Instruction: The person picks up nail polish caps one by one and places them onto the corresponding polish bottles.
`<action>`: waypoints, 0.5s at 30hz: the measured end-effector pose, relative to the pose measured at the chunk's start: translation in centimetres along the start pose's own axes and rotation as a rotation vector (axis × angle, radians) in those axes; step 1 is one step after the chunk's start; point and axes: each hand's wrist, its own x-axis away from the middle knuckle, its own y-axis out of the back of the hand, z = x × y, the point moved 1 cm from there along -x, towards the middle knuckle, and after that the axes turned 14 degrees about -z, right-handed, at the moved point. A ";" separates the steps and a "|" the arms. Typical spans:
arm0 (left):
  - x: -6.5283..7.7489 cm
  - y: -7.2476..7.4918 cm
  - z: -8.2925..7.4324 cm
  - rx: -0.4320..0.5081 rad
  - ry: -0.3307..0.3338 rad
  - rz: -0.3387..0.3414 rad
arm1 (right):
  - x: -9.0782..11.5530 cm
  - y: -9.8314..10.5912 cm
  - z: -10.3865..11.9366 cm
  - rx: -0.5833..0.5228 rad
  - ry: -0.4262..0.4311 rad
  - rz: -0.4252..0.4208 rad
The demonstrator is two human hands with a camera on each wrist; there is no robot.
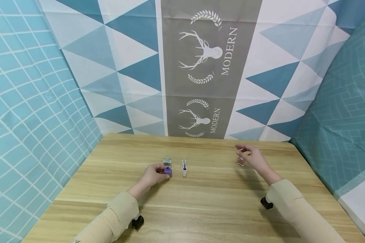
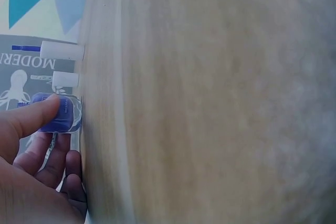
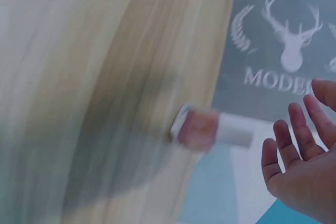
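Observation:
My left hand (image 1: 152,176) pinches an uncapped purple nail polish bottle (image 1: 168,172) between thumb and fingers, low at the table. Just behind it is a clear nail polish bottle (image 1: 167,162) with no cap on. To the right, two white caps stand with their brushes pointing up: the front cap (image 1: 184,172) has a purple-coated brush, and another white cap (image 2: 65,80) is behind it. Far to the right, my right hand (image 3: 304,166) is spread beside a pinkish-red nail polish bottle (image 3: 198,129). That bottle stands upright with its white cap on, apart from the fingers in the right wrist view.
The wooden table (image 1: 207,209) ends at a patterned cloth backdrop (image 1: 197,67). A blue tiled-pattern cloth (image 1: 27,94) hangs at the left and a teal one (image 1: 346,111) at the right. Black wrist mounts (image 1: 137,222) sit under both sleeves.

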 end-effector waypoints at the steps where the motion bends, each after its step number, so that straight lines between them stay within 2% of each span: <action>1: 0.0 0.0 0.0 0.004 0.000 0.002 | 0.0 -0.1 0.4 -0.019 -0.007 0.004; 6: 0.4 0.1 -0.1 -0.003 -0.044 0.002 | 0.3 -0.7 2.3 -0.102 -0.068 0.034; 10: 0.5 0.0 -0.1 -0.010 -0.052 -0.010 | 0.5 -1.4 3.6 -0.141 -0.119 0.055; 15: 0.2 -0.3 0.1 -0.016 -0.031 -0.030 | 0.9 -2.6 5.0 -0.170 -0.094 0.053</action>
